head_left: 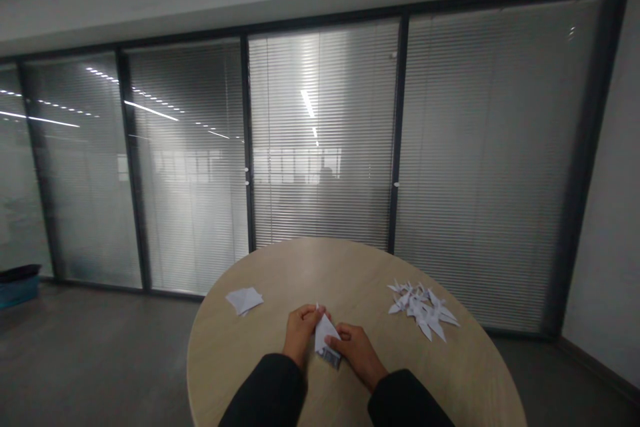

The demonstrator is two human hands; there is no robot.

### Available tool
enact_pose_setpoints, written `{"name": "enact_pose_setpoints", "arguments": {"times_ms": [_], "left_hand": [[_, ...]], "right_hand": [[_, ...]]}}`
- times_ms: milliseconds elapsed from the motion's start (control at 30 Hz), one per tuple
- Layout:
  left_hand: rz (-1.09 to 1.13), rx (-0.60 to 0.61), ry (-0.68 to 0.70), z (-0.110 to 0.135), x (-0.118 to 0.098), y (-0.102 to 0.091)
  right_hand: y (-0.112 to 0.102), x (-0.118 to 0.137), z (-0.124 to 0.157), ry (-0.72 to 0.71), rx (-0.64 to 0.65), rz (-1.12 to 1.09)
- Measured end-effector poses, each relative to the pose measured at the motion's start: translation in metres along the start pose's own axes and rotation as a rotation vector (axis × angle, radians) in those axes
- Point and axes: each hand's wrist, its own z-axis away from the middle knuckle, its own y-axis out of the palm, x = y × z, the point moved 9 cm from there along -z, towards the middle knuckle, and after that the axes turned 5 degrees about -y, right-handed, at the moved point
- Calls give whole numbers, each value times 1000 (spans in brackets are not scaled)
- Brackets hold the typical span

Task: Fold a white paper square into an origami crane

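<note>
Between my hands, low over the near middle of the round table [280,267], is a folded piece of white paper [324,335] with a pointed top and a dark printed patch at its lower edge. My left hand [301,328] pinches it near the upper tip. From the other side my right hand [357,349] grips its right edge, thumb on top. Off to the left lies a small stack of white paper sheets [245,300]. A pile of several folded paper cranes [423,307] rests to the right.
Beyond the table's far edge stands a glass partition with blinds [320,127] and dark frames. A blue bin [19,287] with a dark liner sits on the grey floor [120,347] at far left. A white wall [610,247] rises on the right.
</note>
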Motion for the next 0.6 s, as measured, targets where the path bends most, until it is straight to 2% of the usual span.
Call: {"name": "enact_pose_setpoints", "arguments": {"times_ms": [267, 600], "left_hand": [[55, 22, -30, -7, 11, -6], [9, 6, 4, -6, 4, -5]], "right_hand": [[-1, -3, 0, 37, 12, -30], [0, 0, 1, 50, 20, -61]]}}
